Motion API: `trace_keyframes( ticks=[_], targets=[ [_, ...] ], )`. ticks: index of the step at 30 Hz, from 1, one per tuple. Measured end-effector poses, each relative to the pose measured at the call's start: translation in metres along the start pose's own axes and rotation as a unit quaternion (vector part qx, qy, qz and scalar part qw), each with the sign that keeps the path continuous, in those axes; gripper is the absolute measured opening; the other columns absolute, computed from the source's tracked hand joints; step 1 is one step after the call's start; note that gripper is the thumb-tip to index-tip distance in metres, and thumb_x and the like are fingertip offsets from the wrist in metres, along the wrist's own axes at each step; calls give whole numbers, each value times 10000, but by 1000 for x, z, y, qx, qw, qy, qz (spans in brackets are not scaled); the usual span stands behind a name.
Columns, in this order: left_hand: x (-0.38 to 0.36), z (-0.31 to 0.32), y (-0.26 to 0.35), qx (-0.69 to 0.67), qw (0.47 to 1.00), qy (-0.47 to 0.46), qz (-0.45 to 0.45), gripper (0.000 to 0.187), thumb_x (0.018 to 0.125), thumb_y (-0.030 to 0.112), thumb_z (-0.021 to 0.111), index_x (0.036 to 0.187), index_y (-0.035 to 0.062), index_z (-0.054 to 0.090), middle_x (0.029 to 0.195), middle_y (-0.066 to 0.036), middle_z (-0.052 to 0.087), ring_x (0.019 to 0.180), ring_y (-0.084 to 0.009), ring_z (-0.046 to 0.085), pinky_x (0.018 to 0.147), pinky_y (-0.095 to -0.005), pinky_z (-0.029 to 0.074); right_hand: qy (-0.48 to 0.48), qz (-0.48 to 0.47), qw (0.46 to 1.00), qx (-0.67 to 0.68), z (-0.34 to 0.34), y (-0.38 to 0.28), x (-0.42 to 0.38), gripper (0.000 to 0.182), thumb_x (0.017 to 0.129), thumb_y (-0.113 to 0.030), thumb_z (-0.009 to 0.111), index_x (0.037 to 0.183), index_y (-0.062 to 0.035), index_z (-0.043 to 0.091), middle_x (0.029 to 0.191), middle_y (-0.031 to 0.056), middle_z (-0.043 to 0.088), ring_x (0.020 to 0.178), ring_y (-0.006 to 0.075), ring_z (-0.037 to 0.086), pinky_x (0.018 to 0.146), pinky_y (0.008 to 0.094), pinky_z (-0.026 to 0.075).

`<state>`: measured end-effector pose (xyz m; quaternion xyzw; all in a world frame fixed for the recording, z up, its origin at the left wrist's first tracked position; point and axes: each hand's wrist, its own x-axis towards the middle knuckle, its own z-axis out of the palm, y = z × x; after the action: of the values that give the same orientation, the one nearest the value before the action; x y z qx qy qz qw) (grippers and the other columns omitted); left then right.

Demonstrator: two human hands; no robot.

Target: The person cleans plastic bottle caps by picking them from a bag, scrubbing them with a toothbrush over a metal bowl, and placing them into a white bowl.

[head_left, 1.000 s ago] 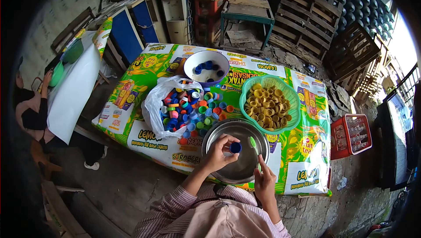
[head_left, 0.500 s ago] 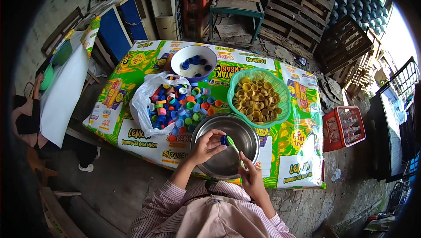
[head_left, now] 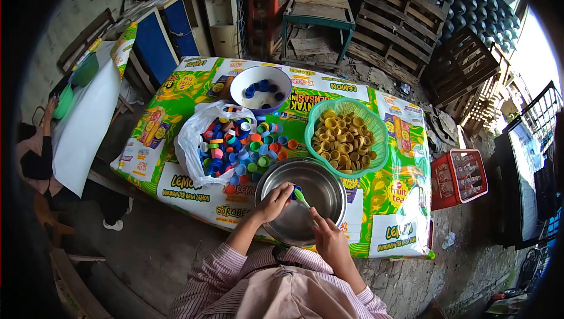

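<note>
My left hand (head_left: 274, 204) is closed on a dark blue bottle cap (head_left: 296, 191), pinched between thumb and fingers over the steel bowl (head_left: 336, 187). My right hand (head_left: 331, 238) grips a slim green-and-white tool (head_left: 302, 197) that resembles a toothbrush. Its green end meets the cap; exactly how it touches is too small to tell. Left of the bowl, a white plastic bag (head_left: 187, 143) spills mixed coloured caps (head_left: 239, 157) onto the table. A green basket (head_left: 380, 143) of yellowish caps (head_left: 342, 137) stands right of the bowl.
At the table's far side stands a white basin (head_left: 239, 88) holding several dark blue caps. A printed plastic sheet covers the table (head_left: 194, 181). A red crate (head_left: 443, 187) of bottles sits on the floor at right. Another person (head_left: 38, 154) is at the far left.
My left hand has turned slightly, and the cap has moved a little left and down. The tool and my right hand have shifted slightly left. The view has tilted a little.
</note>
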<state>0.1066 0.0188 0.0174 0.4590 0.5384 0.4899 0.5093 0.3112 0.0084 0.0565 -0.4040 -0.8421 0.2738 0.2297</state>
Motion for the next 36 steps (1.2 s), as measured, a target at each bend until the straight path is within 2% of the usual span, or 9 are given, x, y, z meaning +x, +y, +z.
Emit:
trace_keyframes(
  ticks=[4, 7, 11, 13, 14, 19, 23, 28, 36],
  targets=[
    [4, -10, -3, -63, 985, -104, -123, 400, 965, 376, 304, 966, 50, 536, 705, 25, 505, 615, -49, 463, 591, -206, 412, -46, -53, 982, -175, -20, 10, 5, 581, 804, -80, 543, 1330, -260, 375, 719, 41, 506, 498, 218, 550, 425, 347, 461],
    [9, -19, -15, -175, 943, -179, -220, 429, 960, 395, 302, 974, 30, 527, 806, -30, 534, 666, -95, 483, 618, -230, 413, -14, -44, 993, -112, -25, 11, 2, 494, 816, -89, 556, 1278, -230, 451, 683, 64, 514, 504, 261, 536, 442, 377, 448],
    [4, -12, -3, -246, 936, -155, -200, 425, 959, 393, 305, 974, 28, 522, 827, -37, 531, 679, -97, 484, 616, -237, 415, -8, -48, 998, -49, -18, 4, 0, 510, 828, -100, 535, 1307, -229, 416, 709, 54, 520, 496, 239, 544, 426, 366, 451],
    [4, -10, 2, -170, 961, -83, -201, 480, 942, 453, 312, 847, 48, 552, 713, -12, 522, 590, -92, 479, 581, -235, 420, -24, -51, 997, -50, -10, 8, 1, 493, 837, -109, 531, 1302, -228, 421, 705, 62, 523, 487, 250, 544, 425, 375, 448],
    [3, -14, 7, -38, 978, -99, -177, 480, 944, 450, 302, 838, 48, 541, 705, -18, 523, 579, -98, 487, 569, -239, 427, -20, -51, 997, -50, -5, 14, 2, 483, 841, -111, 528, 1299, -226, 425, 702, 65, 523, 484, 253, 544, 424, 379, 446],
    [9, -16, 15, 162, 971, -96, -148, 566, 930, 498, 263, 768, 20, 519, 636, -34, 513, 509, -120, 498, 525, -265, 435, -27, -20, 999, 16, -2, 6, 1, 473, 851, -115, 521, 1305, -186, 411, 705, 110, 519, 515, 307, 544, 458, 418, 432],
    [13, -14, 20, 184, 969, -103, -132, 603, 932, 487, 252, 677, 9, 515, 568, -39, 509, 487, -142, 506, 529, -299, 445, 4, -35, 990, 134, 17, 13, -4, 473, 851, -113, 522, 1307, -155, 401, 718, 140, 523, 534, 341, 537, 500, 445, 430],
    [19, -16, 17, 203, 958, -116, -167, 620, 935, 459, 237, 653, -16, 521, 560, -58, 533, 508, -157, 538, 552, -307, 460, -10, -21, 997, -76, 4, 16, -3, 545, 802, -62, 529, 1302, -245, 414, 745, 59, 514, 504, 239, 555, 422, 368, 456],
    [24, -18, 33, 176, 939, -178, -235, 576, 924, 489, 309, 671, 14, 515, 569, -20, 477, 464, -110, 464, 473, -251, 427, -22, -108, 978, -176, -9, 21, -3, 688, 696, -29, 574, 1309, -293, 406, 799, 10, 526, 497, 192, 569, 406, 302, 452]
  ],
)
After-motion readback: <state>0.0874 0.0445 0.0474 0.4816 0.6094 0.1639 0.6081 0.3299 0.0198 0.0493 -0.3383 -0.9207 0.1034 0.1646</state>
